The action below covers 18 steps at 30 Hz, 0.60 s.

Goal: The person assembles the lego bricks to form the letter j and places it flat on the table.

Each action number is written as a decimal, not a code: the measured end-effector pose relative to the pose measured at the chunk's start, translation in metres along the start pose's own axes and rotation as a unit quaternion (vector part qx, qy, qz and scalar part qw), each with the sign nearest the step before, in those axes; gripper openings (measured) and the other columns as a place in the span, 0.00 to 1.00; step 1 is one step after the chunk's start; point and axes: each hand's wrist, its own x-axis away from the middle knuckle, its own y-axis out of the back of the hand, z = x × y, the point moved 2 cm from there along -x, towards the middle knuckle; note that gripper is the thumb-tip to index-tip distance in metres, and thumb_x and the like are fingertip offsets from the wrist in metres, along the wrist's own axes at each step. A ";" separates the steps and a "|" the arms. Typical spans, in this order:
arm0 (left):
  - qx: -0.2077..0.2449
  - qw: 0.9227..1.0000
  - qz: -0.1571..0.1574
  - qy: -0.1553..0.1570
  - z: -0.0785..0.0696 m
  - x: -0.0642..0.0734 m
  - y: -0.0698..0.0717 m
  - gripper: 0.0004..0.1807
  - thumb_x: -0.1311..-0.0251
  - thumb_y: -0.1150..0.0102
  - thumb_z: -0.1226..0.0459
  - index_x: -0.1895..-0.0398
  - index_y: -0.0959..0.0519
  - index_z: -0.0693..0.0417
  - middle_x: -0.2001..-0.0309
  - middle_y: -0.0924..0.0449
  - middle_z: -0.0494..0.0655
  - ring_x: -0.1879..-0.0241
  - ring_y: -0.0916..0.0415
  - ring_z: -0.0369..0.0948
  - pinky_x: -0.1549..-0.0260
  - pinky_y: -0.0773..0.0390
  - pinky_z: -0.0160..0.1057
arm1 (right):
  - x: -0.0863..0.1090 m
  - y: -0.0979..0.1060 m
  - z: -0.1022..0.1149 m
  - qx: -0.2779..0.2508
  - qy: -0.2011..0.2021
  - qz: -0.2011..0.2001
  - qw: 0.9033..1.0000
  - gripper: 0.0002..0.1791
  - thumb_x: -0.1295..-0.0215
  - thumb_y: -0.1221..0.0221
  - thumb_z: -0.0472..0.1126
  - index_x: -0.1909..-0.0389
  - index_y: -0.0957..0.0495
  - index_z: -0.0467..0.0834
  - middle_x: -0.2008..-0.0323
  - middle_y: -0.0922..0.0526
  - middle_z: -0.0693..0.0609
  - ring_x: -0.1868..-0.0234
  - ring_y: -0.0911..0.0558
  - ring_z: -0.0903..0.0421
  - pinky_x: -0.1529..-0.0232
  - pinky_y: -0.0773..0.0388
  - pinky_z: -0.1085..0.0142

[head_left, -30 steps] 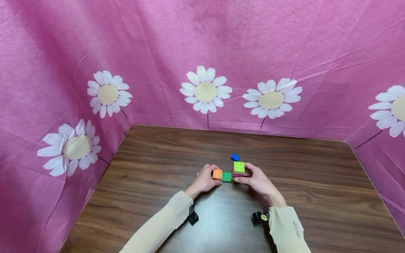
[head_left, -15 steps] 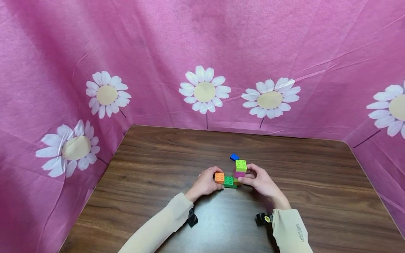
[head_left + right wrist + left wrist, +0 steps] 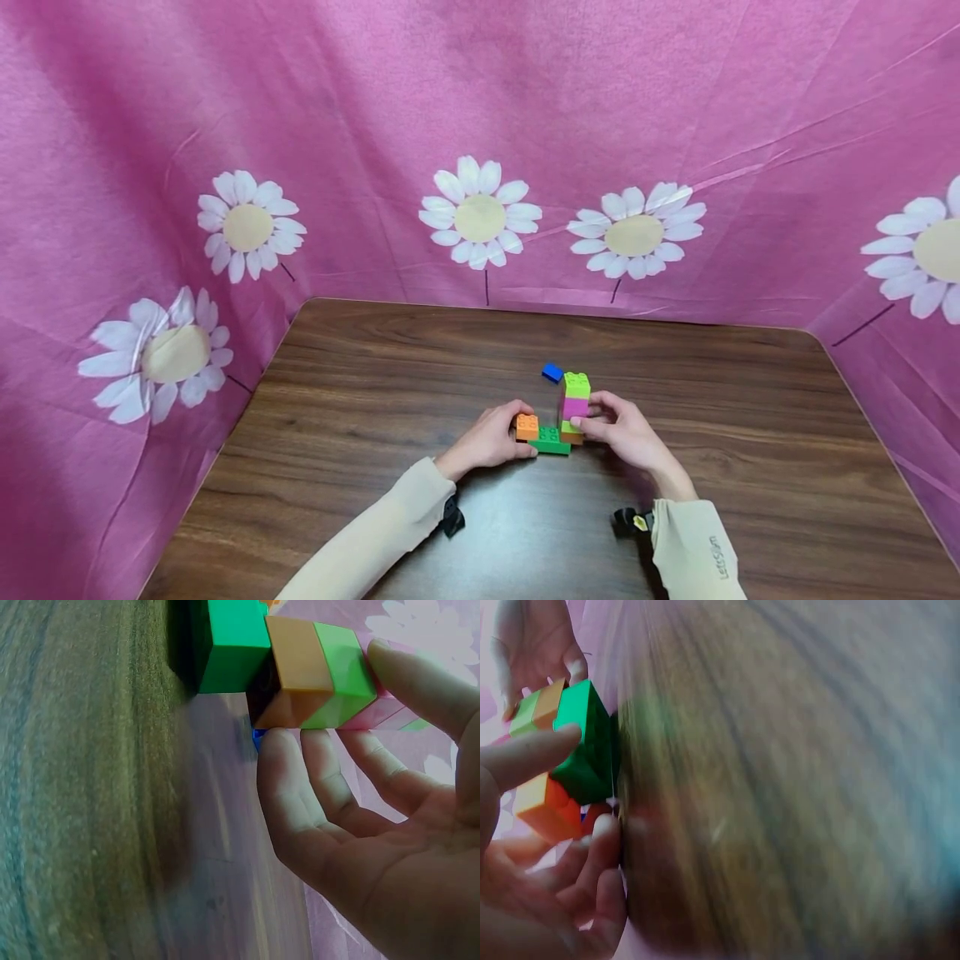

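My left hand (image 3: 491,437) grips the left end of a toy brick build, its thumb on the long green brick (image 3: 553,447) and its fingers behind the orange brick (image 3: 527,423) on top. At the build's right end rises a stack: an orange-brown brick (image 3: 300,667) at the bottom, a lime brick (image 3: 345,675), a pink brick (image 3: 576,407) and another lime brick (image 3: 577,383) on top. My right hand (image 3: 626,433) pinches this stack, thumb in front near the pink brick, fingers on the far side. In the right wrist view the orange-brown brick overhangs the green brick's end.
A small blue brick (image 3: 552,372) lies on the brown wooden table (image 3: 390,350) just behind the stack. A pink curtain (image 3: 360,150) with white daisies hangs round the table's back and sides.
Both hands have shifted a little right and nearer with the bricks. The build has tilted, so more of its front sides show. The blue brick stays on the table.
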 end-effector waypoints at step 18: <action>-0.015 0.998 0.033 -0.048 0.006 0.008 0.006 0.35 0.54 0.26 0.54 0.41 0.28 0.50 0.48 0.27 0.44 0.51 0.32 0.38 0.48 0.31 0.37 | -0.001 -0.002 -0.002 0.002 -0.034 -0.013 0.999 0.27 0.36 0.38 0.45 0.43 0.28 0.30 0.55 0.20 0.39 0.61 0.19 0.57 0.59 0.18 0.62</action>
